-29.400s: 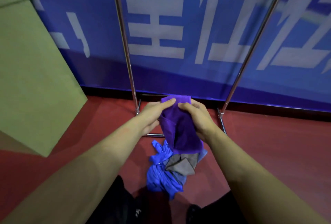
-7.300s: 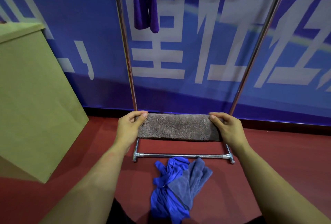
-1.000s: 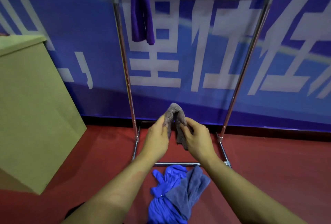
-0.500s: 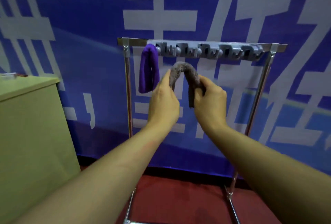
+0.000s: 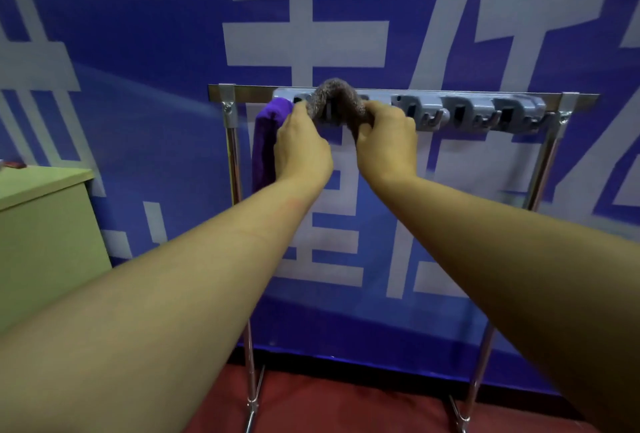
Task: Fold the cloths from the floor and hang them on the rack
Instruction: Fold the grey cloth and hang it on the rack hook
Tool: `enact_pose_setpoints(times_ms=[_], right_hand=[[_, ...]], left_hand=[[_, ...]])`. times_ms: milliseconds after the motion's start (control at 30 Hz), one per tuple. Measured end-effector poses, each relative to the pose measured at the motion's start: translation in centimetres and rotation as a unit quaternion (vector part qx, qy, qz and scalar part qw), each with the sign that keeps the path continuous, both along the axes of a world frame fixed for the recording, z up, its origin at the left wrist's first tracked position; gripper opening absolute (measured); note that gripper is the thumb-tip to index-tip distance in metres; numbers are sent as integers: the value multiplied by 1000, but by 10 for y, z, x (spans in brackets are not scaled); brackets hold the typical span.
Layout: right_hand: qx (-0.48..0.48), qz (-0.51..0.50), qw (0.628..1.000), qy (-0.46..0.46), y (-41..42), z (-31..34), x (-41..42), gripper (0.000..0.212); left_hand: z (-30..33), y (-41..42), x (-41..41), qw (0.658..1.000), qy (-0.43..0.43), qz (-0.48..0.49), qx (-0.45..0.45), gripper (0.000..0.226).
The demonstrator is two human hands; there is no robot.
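Observation:
A folded grey cloth (image 5: pixel 335 95) arches over the grey hook strip (image 5: pixel 464 114) of the metal rack (image 5: pixel 232 141), just right of a purple cloth (image 5: pixel 265 141) that hangs at the strip's left end. My left hand (image 5: pixel 301 145) grips the grey cloth's left side and my right hand (image 5: pixel 386 141) grips its right side. Both hands are raised to the top bar. The cloth's hanging ends are hidden behind my hands. The cloths on the floor are out of view.
A blue banner with large white characters (image 5: pixel 304 17) hangs behind the rack. A green cabinet (image 5: pixel 45 224) stands at the left. Several free hooks (image 5: pixel 485 117) lie to the right of my hands. Red floor (image 5: pixel 346 405) shows below.
Both hands have lifted the grey cloth from in front of the rack up onto the hook strip, beside the purple cloth. The camera has moved closer.

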State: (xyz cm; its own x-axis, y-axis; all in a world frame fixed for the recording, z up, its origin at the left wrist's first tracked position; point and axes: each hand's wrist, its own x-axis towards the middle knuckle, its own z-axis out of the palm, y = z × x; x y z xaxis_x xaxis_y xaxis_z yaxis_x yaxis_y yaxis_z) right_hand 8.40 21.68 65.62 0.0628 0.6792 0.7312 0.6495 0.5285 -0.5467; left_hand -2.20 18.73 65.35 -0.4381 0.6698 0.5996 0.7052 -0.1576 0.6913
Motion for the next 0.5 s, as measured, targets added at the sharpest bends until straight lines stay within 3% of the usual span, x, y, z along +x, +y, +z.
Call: enact_pose_setpoints(times_ms=[200,367,500], right_hand=[[-7,42,999,2,-7,-24,-6,37],[-48,48,997,-19,-14,-29,-13,24],[-58,70,996,-4,-26,-40,-7,26]], left_hand=[[-32,-10,-1,1000,19,-6,12,51],[-41,-15,1,998,-13,-60,-17,20],[-60,-29,-5,994,-29,-95,-37,29]])
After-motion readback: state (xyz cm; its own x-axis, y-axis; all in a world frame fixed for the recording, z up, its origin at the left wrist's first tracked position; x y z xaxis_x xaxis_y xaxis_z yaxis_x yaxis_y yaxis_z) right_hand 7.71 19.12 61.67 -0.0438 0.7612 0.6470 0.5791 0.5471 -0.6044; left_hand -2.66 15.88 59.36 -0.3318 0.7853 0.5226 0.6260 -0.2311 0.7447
